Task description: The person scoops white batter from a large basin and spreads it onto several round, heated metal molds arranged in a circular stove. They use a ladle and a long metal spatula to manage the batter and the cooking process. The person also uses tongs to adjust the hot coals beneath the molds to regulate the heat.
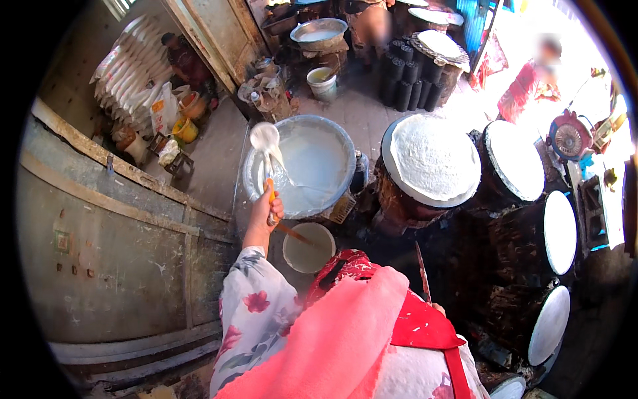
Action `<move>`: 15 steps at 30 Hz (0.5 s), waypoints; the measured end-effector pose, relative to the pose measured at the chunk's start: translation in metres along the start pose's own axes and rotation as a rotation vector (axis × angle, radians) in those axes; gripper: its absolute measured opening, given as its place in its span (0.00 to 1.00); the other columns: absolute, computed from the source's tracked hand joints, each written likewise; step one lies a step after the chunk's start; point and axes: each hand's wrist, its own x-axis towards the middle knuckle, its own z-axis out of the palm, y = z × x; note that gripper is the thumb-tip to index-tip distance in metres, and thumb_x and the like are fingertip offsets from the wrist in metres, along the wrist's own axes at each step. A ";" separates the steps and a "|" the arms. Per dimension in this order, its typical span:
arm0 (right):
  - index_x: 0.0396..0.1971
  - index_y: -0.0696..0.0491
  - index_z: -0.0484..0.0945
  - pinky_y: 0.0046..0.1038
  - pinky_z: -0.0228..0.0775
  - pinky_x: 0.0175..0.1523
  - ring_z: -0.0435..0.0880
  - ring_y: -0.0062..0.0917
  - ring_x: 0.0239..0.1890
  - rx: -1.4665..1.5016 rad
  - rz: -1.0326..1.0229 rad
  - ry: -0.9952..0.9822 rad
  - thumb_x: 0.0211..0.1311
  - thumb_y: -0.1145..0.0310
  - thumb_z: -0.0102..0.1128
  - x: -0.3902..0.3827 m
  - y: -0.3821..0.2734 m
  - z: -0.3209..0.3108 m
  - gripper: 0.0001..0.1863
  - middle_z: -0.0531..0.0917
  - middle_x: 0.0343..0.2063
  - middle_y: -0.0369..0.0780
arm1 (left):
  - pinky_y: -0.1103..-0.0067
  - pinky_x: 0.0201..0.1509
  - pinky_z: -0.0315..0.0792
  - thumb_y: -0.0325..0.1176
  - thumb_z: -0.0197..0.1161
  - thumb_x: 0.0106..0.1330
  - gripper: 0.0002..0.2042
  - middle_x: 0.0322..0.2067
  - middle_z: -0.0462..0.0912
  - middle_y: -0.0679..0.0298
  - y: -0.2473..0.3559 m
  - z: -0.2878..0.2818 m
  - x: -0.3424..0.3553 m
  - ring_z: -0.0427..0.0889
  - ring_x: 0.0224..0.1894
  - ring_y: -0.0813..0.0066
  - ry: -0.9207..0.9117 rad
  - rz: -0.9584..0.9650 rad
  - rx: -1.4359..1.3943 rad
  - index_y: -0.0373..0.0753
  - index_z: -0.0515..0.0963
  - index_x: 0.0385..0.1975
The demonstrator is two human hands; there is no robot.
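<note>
Closest to the camera, my pink scarf point(345, 332) falls across my front. Beyond it, my left grip point(264, 211) is clamped round the orange handle of a ladle point(264, 137), its bowl raised at the left side of the wide basin point(350, 163). I judge the hold on the handle is meant to spare my fingers the white liquid, and the spot by the basin to let drips fall back in (a pale streak shows just under the bowl). My right grip point(437, 308), nearer me and to the right of the basin, looks closed on the lower end of a long blade point(423, 272), though most of that hand is hidden; held aside there, it leaves the ladle room.

Just on the near side of the basin stands a bucket point(285, 255) with a brown stick point(294, 233) across it, easily reached. To the basin's right, a drum point(397, 214) bears a round white sheet point(435, 156), and farther right white-topped drums point(513, 161) curve round me, probably so that turning reaches each. Beyond the basin are black cylinders point(411, 83); to its far left, stacked sacks point(133, 73), likely clear of splashes.
</note>
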 end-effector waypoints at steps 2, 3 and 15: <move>0.28 0.58 0.79 0.40 0.68 0.38 0.80 0.45 0.34 -0.041 0.006 0.062 0.62 0.52 0.49 -0.012 -0.003 -0.010 0.22 0.80 0.25 0.51 | 0.84 0.13 0.58 0.51 0.50 0.67 0.16 0.13 0.62 0.72 0.014 0.008 -0.002 0.61 0.10 0.83 -0.011 0.176 0.200 0.42 0.65 0.34; 0.28 0.58 0.79 0.39 0.68 0.37 0.81 0.44 0.33 -0.045 0.021 0.073 0.62 0.52 0.49 -0.015 0.001 -0.012 0.22 0.80 0.25 0.51 | 0.84 0.13 0.58 0.51 0.50 0.68 0.16 0.12 0.62 0.72 0.028 0.008 0.000 0.60 0.10 0.84 -0.048 0.209 0.204 0.42 0.65 0.35; 0.25 0.59 0.80 0.36 0.70 0.35 0.82 0.38 0.28 0.108 -0.020 0.133 0.61 0.53 0.50 0.046 0.020 0.015 0.22 0.81 0.21 0.46 | 0.89 0.12 0.56 0.47 0.45 0.71 0.16 0.15 0.61 0.74 0.274 0.104 -0.080 0.58 0.10 0.91 -0.528 0.619 0.228 0.40 0.69 0.37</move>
